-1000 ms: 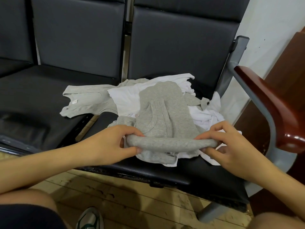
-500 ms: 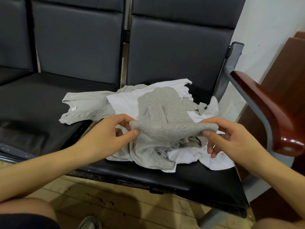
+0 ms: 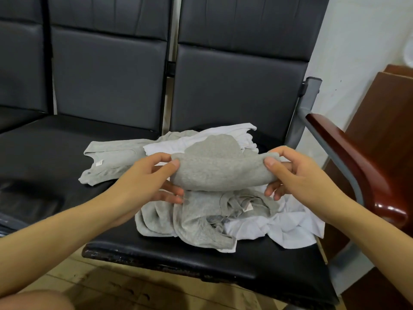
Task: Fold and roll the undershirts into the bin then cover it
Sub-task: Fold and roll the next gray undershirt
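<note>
A grey undershirt (image 3: 214, 166), partly rolled into a thick bundle, is held just above the pile. My left hand (image 3: 147, 182) pinches its left end and my right hand (image 3: 295, 175) pinches its right end, thumbs on top. Below it lies a crumpled grey undershirt (image 3: 201, 220) on white undershirts (image 3: 286, 229). A light grey undershirt (image 3: 111, 162) lies spread out to the left, with more white cloth (image 3: 223, 133) behind. No bin or lid is in view.
The clothes rest on a black padded seat (image 3: 223, 265) in a row of chairs with dark backrests (image 3: 234, 86). A grey metal frame with a red-brown wooden armrest (image 3: 348, 157) stands at the right. Wooden floor (image 3: 111, 287) shows below.
The roll has grown thicker as both hands turned it away from me and lifted it off the pile. The view has shifted closer and slightly down.
</note>
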A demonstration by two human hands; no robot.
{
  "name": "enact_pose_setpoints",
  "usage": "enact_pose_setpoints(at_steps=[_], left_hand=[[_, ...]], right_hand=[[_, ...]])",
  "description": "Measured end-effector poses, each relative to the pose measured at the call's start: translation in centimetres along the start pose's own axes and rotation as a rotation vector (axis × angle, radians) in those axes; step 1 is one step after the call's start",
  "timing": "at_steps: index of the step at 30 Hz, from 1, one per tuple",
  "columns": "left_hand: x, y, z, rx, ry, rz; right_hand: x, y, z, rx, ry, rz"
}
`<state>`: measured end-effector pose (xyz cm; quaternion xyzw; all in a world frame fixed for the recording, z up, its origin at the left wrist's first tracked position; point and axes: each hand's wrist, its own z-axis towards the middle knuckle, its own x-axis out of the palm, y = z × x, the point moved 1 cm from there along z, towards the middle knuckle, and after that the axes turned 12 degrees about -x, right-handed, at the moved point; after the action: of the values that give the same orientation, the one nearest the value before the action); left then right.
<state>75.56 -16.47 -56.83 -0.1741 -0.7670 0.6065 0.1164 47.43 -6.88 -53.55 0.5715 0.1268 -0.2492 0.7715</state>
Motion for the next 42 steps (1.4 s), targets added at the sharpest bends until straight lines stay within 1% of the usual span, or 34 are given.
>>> enact_pose_setpoints(at_steps=[2,5,9,12,16,22,26,30,33,35,38,40,42], left_hand=[[-0.4,-0.5,0.3,0.017,0.011,-0.022],[-0.8,-1.7,0.2,0.054,0.034,0.024],[-1.3,-2.5,-0.1,0.052,0.025,0.112],[-1.9,-1.7,-0.6,-0.035,0.052,0.149],[-1.8,0.3,-1.6,-0.133,0.106,0.183],[-1.6,1.4,-1.2,-0.185,0.018,0.179],[-1.6,1.9,-1.0,-0.149,-0.005,0.251],[-1.4,2.2,-1.0,-0.113,0.032,0.331],[-1.6,2.7,-1.1,-0.101,0.092,0.395],[-1.7,3.0,-1.0,-0.124,0.138,0.356],[-2.0,3.4,-0.9,-0.124,0.248,0.301],[-2.2,3.6,-0.8,-0.081,0.29,0.389],[-2.4,3.7,-0.7,-0.03,0.266,0.49]], right_hand=[[0.0,0.1,0.4,0.042,-0.021,0.044],[0.1,0.4,0.8,0.086,-0.045,0.115],[0.3,0.7,0.9,0.112,-0.046,0.097],[0.7,0.3,0.1,0.138,-0.019,0.048],[1.5,-0.9,-1.0,0.201,0.023,0.059],[1.9,-1.5,-1.9,0.173,0.058,0.051],[1.9,-1.5,-2.2,0.166,0.067,0.05],[1.9,-1.8,-2.3,0.197,0.06,0.077],[1.7,-1.7,-2.2,0.203,0.083,0.081],[1.6,-1.5,-2.1,0.212,0.108,0.094],[1.5,-1.6,-2.2,0.238,0.107,0.133],[1.4,-1.6,-2.4,0.25,0.111,0.156],[1.2,-1.5,-2.7,0.245,0.133,0.176]])
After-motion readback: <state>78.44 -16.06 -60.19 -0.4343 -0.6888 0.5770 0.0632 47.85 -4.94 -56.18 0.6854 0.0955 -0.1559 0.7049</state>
